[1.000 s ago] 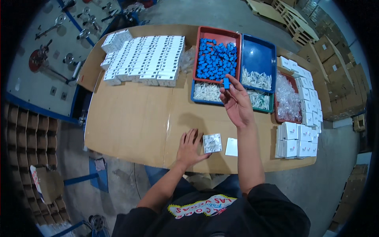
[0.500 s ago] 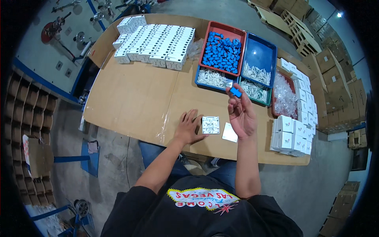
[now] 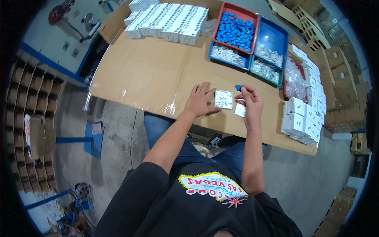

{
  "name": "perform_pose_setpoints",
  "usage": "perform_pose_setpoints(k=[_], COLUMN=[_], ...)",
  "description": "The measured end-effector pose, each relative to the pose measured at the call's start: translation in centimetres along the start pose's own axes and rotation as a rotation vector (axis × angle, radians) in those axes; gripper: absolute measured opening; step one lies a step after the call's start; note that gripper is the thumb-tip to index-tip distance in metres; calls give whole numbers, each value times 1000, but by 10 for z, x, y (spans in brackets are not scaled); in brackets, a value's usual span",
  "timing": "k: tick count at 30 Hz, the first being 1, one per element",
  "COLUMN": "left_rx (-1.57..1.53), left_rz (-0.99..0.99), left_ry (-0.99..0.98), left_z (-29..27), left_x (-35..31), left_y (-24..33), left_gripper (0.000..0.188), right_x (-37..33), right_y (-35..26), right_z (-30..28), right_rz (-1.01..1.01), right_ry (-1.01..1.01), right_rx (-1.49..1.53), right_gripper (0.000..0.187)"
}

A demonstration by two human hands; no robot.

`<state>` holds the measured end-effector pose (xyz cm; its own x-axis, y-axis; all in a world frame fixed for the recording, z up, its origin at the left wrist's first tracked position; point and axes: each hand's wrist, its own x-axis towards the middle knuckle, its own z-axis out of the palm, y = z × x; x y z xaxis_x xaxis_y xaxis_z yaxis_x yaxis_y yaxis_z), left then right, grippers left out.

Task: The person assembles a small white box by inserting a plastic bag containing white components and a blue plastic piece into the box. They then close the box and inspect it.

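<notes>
A white square plastic housing (image 3: 224, 99) with fittings on its upper face lies flat on the cardboard-covered table. My left hand (image 3: 199, 101) rests at its left side, fingers spread, index finger and thumb close to its edge. Just right of the housing, my right hand (image 3: 253, 103) pinches a small blue plastic piece (image 3: 238, 87) between thumb and fingertips, held above the table. Beneath that hand lies a thin white square plate (image 3: 239, 110), partly covered by the fingers.
A red tray (image 3: 215, 36) holds many blue pieces. Blue trays (image 3: 272, 33) and a green tray (image 3: 281, 81) contain small white parts. Clear plastic bags (image 3: 295, 81) fill another tray. White boxes (image 3: 298, 118) are stacked at right; rows of white units (image 3: 169, 23) stand far left.
My right hand has come down from beside the trays toward the housing, bringing the blue piece with it. My left hand stays beside the housing. The whole view has shifted.
</notes>
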<state>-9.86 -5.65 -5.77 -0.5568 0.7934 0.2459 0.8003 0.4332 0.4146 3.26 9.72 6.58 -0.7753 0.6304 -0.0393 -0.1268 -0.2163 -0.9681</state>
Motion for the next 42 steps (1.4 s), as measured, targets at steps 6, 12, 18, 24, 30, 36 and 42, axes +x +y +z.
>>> perform_pose_setpoints(k=[6, 12, 18, 24, 30, 36, 42], left_rx=[3, 6, -10, -60, -44, -33, -21], left_rz=[4, -30, -16, -10, 9, 15, 3], left_ry=[-49, -39, -39, 5, 19, 15, -3], left_z=[8, 4, 6, 8, 7, 7, 7], left_x=[1, 0, 7, 2, 2, 5, 6], left_y=[0, 1, 1, -1, -3, -3, -2], left_gripper=[97, 96, 93, 92, 91, 91, 91], right_x=[-8, 12, 43, 46, 47, 49, 54], right_y=[93, 105, 118, 114, 111, 113, 117], right_z=[-41, -18, -18, -14, -16, -16, -21], right_rz=[-169, -574, -651, -617, -568, -551, -482], right_ry=[77, -75, -179, -274, -295, -293, -305], right_rx=[-700, -937, -1050, -1111, -1092, -1097, -1055], right_gripper=[23, 22, 23, 21, 19, 20, 21])
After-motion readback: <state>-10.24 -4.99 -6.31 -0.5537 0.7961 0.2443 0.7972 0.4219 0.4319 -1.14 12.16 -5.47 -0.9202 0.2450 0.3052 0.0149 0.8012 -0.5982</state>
